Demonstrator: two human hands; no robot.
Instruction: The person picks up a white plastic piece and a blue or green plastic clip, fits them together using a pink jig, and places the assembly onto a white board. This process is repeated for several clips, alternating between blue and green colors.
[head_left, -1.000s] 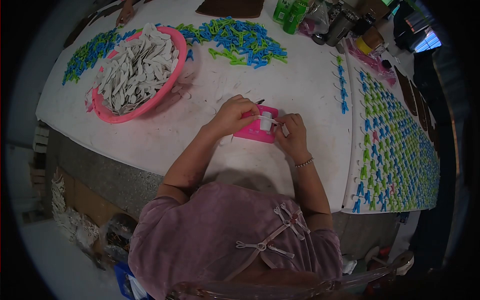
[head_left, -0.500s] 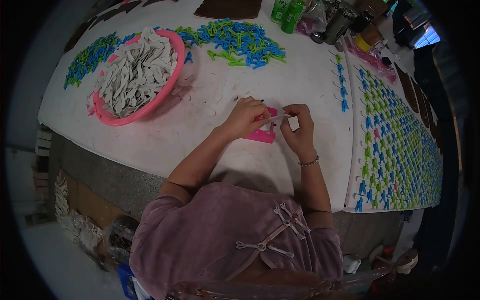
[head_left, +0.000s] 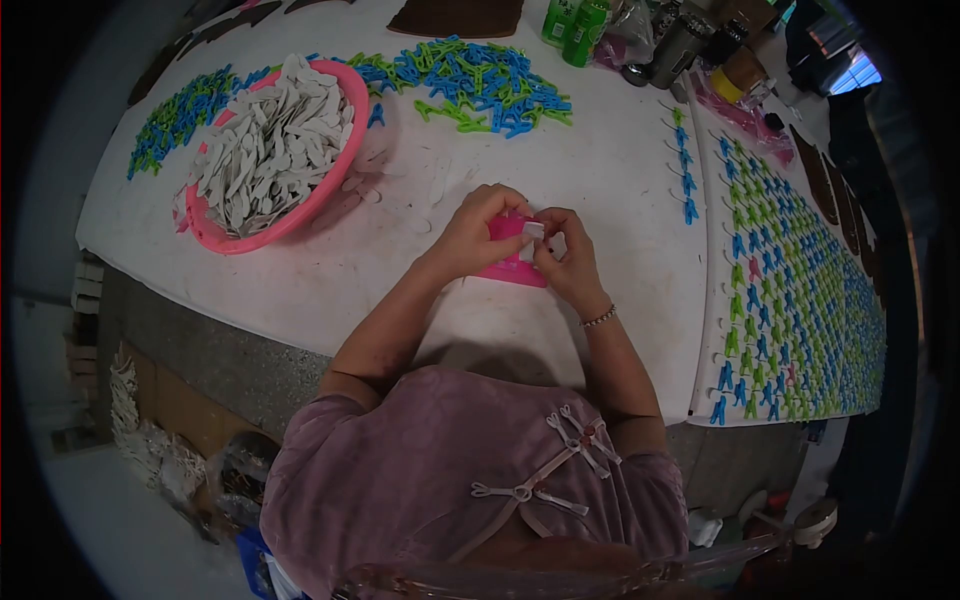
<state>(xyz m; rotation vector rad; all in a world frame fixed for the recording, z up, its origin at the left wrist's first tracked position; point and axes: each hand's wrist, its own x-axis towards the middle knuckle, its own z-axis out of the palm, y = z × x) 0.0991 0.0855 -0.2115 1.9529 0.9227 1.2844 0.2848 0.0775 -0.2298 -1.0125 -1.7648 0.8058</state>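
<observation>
- Left hand (head_left: 470, 238) and right hand (head_left: 563, 262) have their fingers pinched on a small white piece (head_left: 533, 231), above the pink block (head_left: 505, 270).
- It is probably light, stiff plastic; best held by its edges.
- Basin (head_left: 335, 185) at ten o'clock.

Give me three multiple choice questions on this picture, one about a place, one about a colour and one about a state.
1. Where on the table is the pink basin of white pieces?
A) at the far left
B) at the right, among the rows of clips
C) at the near edge

2. What colour is the block under the left hand and right hand?
A) green
B) pink
C) brown

3. How are the two hands placed?
A) flat and wide apart
B) one lifted high off the table
C) together at the block

Answers:
1 A, the pink basin sits left of and beyond the hands.
2 B, pink shows between and below the fingers.
3 C, the left hand grips the block and the right hand pinches a white piece on it.
</observation>
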